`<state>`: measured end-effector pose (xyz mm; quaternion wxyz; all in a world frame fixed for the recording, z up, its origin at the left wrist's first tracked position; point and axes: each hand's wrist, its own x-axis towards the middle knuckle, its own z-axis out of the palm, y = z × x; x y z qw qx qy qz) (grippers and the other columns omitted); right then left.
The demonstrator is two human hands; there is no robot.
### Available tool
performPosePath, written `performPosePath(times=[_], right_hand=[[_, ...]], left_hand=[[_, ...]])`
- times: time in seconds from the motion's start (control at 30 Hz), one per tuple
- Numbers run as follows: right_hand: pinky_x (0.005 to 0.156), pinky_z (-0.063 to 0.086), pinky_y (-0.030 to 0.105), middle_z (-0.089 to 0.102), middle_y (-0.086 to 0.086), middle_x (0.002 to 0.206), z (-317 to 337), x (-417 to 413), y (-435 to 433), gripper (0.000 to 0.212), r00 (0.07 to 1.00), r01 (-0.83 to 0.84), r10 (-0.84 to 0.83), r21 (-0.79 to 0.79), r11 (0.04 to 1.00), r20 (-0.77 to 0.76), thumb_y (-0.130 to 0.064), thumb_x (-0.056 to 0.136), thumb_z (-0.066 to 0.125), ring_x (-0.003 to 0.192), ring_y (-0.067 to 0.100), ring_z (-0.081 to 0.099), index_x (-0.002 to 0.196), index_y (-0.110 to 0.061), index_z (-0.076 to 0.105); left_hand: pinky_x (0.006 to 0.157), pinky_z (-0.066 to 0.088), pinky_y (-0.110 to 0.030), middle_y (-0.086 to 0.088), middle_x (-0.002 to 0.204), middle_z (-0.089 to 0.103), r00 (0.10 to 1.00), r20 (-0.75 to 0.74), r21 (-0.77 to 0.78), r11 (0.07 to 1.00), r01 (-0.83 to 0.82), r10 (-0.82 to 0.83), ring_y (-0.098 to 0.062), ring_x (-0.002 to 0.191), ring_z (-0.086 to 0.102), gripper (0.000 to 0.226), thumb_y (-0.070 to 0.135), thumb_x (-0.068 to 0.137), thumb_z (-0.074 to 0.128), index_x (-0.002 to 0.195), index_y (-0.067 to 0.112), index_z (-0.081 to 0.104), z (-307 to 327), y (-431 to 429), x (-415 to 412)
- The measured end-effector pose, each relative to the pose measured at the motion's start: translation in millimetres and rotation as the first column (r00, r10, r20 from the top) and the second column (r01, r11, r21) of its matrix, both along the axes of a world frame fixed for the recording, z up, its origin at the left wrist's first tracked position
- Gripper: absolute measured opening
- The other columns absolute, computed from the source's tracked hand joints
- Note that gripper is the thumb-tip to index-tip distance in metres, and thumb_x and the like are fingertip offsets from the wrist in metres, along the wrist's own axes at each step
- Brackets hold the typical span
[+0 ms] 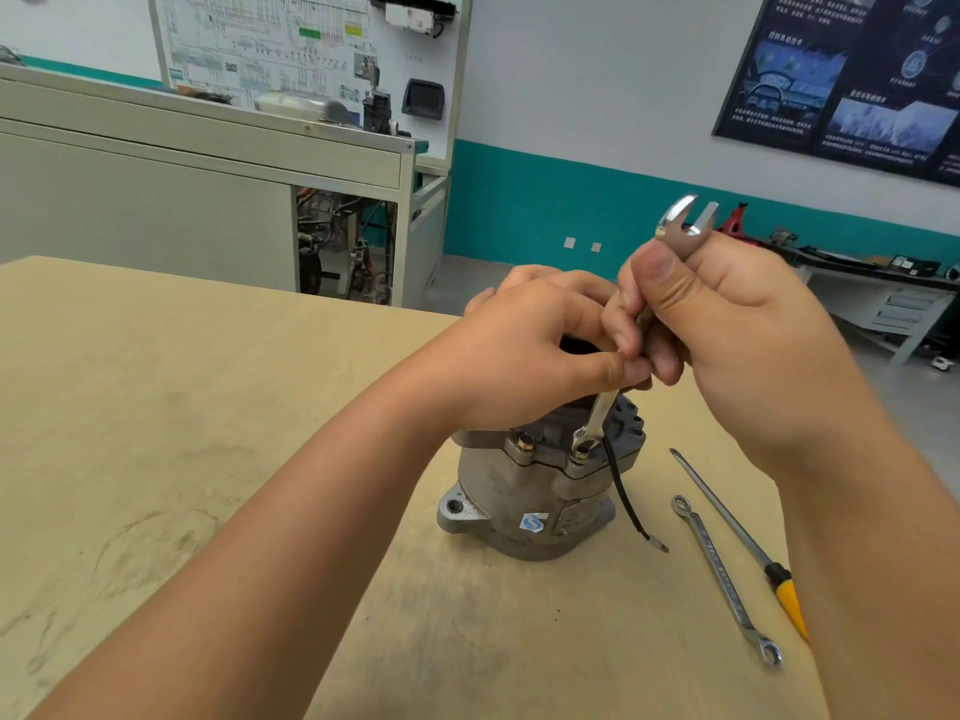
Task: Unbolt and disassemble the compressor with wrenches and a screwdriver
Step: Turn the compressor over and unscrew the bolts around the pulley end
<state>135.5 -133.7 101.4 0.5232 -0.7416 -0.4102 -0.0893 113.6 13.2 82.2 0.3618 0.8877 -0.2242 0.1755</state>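
A training workshop with white walls banded in teal; a grey metal cabinet (208,163) and a wiring-diagram board (270,44) fill the upper left of the frame, and a dark poster (852,80) hangs at upper right. In the foreground, a pale, scuffed wooden table (208,407) carries one compressor (524,491), standing on end just right of centre: a rough cast-metal cylinder with a mounting lug, a blue sticker and a thin black wire (623,496) trailing down its right side. Two brass-coloured bolt heads (525,443) show on its upper flange.

There are two wrenches and one screwdriver. A bright steel combination wrench (600,415) stands nearly upright, its ring end seated on the right-hand bolt and its open jaw end rising at upper right. A double-ring wrench (727,579) lies flat on the table at lower right, just beside a slim flat-blade screwdriver (727,522) with a yellow-and-black handle.

The left hand (530,350) pinches the upright wrench's shaft between thumb and curled fingers; the right hand (727,314) is wrapped round the shaft just below the open end
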Motion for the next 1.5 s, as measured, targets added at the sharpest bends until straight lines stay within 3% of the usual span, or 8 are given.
performPosePath(times=[0.27,0.5,0.67,0.77,0.83,1.13,1.3,1.5], right_hand=[[0.047,0.034,0.011,0.043,0.0,0.054,-4.9,4.1,-1.3,0.042,0.983,-0.158,0.162,0.057,0.986,-0.086,-0.047,0.087,0.038,0.048,0.006,0.037,0.069,-0.009,0.043],[0.053,0.036,0.022,0.039,-0.006,0.05,-8.9,9.3,-5.4,0.042,0.976,-0.199,0.205,0.088,0.976,-0.074,-0.053,0.087,0.029,0.048,0.012,0.035,0.074,-0.018,0.047],[0.046,0.036,0.027,0.04,-0.003,0.048,-9.4,7.1,-1.8,0.044,0.991,-0.118,0.123,0.084,0.989,-0.058,-0.054,0.089,0.032,0.043,0.014,0.038,0.078,-0.013,0.046],[0.043,0.036,0.023,0.045,0.0,0.048,-9.2,6.9,0.1,0.045,1.0,-0.027,0.027,0.018,0.999,-0.011,-0.054,0.089,0.034,0.044,0.014,0.04,0.079,-0.012,0.047],[0.041,0.035,0.017,0.045,0.0,0.049,-8.5,5.2,-1.4,0.039,0.999,-0.046,0.047,0.082,0.996,-0.012,-0.049,0.089,0.033,0.043,0.012,0.039,0.079,-0.013,0.046],[0.044,0.035,0.011,0.046,0.002,0.049,-5.6,4.5,-3.7,0.038,0.994,-0.102,0.093,0.214,0.971,0.053,-0.044,0.094,0.03,0.041,0.008,0.041,0.075,-0.015,0.043],[0.046,0.035,0.011,0.05,-0.001,0.05,-12.3,9.4,-1.5,0.037,0.996,-0.087,0.078,0.197,0.977,0.052,-0.051,0.089,0.034,0.043,0.009,0.043,0.071,-0.021,0.046],[0.047,0.035,0.01,0.052,0.001,0.051,-14.5,10.7,-2.2,0.038,0.999,-0.047,0.041,0.187,0.981,0.035,-0.056,0.087,0.035,0.045,0.008,0.045,0.069,-0.025,0.047]], left_hand=[[0.11,0.023,-0.046,0.044,0.089,0.049,0.998,0.036,0.012,0.999,0.051,-0.052,-0.007,0.12,0.033,0.013,0.053,0.065,0.059,0.075,0.058,0.053,-1.1,2.9,3.3],[0.106,0.022,-0.047,0.034,0.097,0.049,0.982,0.186,-0.003,0.999,-0.043,0.043,-0.009,0.111,0.029,0.056,0.058,0.057,0.057,0.09,0.018,0.077,-8.2,-5.6,8.8],[0.095,0.015,-0.029,0.034,0.091,0.047,0.967,0.213,-0.049,0.99,-0.129,0.137,-0.004,0.104,0.027,0.014,0.049,0.061,0.074,0.068,0.038,0.069,-11.1,-15.1,8.6],[0.091,0.014,-0.026,0.032,0.083,0.046,0.964,0.211,-0.055,0.987,-0.154,0.162,-0.003,0.102,0.026,0.028,0.041,0.067,0.078,0.056,0.049,0.053,-12.3,-18.1,8.6],[0.096,0.014,-0.028,0.031,0.092,0.05,0.963,0.223,-0.047,0.988,-0.145,0.152,-0.004,0.106,0.027,0.01,0.044,0.068,0.076,0.065,0.041,0.067,-10.6,-18.0,7.7],[0.104,0.019,-0.041,0.029,0.095,0.052,0.948,0.27,-0.068,0.986,-0.155,0.168,-0.004,0.108,0.027,0.026,0.049,0.065,0.072,0.078,0.026,0.077,-3.7,-14.6,2.0],[0.094,0.01,-0.024,0.027,0.102,0.052,0.948,0.251,-0.019,0.98,-0.197,0.195,-0.006,0.112,0.026,0.014,0.048,0.067,0.073,0.073,0.036,0.072,-4.9,-13.1,4.6],[0.092,0.011,-0.023,0.029,0.098,0.05,0.959,0.217,-0.01,0.982,-0.187,0.185,-0.005,0.112,0.026,0.021,0.048,0.066,0.073,0.076,0.03,0.076,-7.1,-11.7,7.4]])
